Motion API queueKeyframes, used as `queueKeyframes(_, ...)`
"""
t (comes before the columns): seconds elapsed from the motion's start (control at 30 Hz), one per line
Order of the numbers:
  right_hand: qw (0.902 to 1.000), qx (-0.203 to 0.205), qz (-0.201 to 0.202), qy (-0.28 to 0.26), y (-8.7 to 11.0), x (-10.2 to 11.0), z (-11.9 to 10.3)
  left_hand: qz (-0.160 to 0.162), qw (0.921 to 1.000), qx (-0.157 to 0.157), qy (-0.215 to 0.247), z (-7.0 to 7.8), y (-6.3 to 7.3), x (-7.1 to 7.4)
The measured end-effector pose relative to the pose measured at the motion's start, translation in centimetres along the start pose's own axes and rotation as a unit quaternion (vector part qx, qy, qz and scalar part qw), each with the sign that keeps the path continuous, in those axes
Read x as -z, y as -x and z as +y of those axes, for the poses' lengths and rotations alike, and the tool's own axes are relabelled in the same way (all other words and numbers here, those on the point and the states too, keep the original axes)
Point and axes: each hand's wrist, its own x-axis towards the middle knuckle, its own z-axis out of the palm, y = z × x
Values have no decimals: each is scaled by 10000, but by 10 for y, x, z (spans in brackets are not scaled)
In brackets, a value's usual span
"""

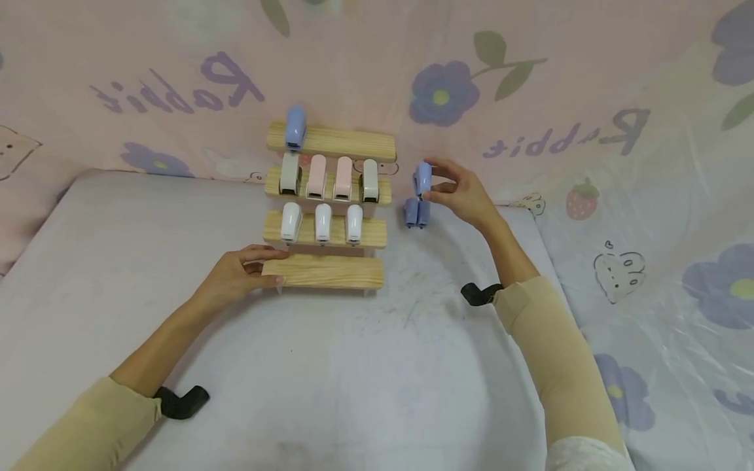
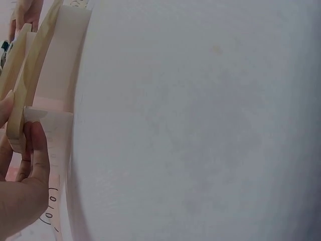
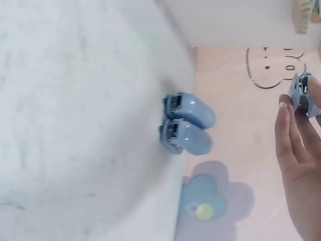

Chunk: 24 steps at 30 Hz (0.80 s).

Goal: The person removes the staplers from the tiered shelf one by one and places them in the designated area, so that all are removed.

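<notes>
My right hand [image 1: 468, 196] pinches a small blue stapler [image 1: 423, 178] between thumb and fingers, its metal mouth facing the camera in the right wrist view. Beneath it, two more blue staplers [image 3: 193, 110] stand side by side on the white surface. My left hand [image 1: 238, 273] grips the left end of the bottom board [image 1: 330, 271] of a stepped wooden rack, thumb at the front and fingers behind. On the rack's top board [image 1: 353, 142] one blue stapler [image 1: 296, 127] sits at the left end. Pink and grey staplers [image 1: 315, 176] line the second board, and three white staplers [image 1: 323, 222] stand on the third.
A white covered surface [image 1: 377, 386] spreads under the rack. Behind it hangs a pink printed cloth [image 1: 353, 59] with flowers and lettering, which continues down the right side. A black bent piece [image 1: 184, 402] sticks out from the left sleeve, another [image 1: 480, 294] from the right.
</notes>
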Motion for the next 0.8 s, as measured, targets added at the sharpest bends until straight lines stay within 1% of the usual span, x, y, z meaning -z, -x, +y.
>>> queueKeyframes(0.13, 9999, -139, 32, 33, 1, 0, 11, -6, 10000, 14, -4, 2, 0, 0)
queueKeyframes(0.27, 9995, -306, 29, 82, 4, -1, 18, 16, 10000, 62, -58, 2, 0, 0)
queueKeyframes(0.5, 9978, -609, -56, 261, 15, 1, 9, 48, 9999, 76, -89, 4, 0, 1)
queueKeyframes(0.53, 9978, -606, -53, 254, 17, 1, 8, 48, 9999, 76, -78, 4, 0, 1)
queueKeyframes(0.7, 9988, -456, 56, 178, 21, 5, 20, 31, 10000, 66, 20, 5, 1, 2)
queueKeyframes(0.8, 9986, -515, 64, 123, 24, 5, 29, -10, 9999, 145, 27, 4, 2, 1)
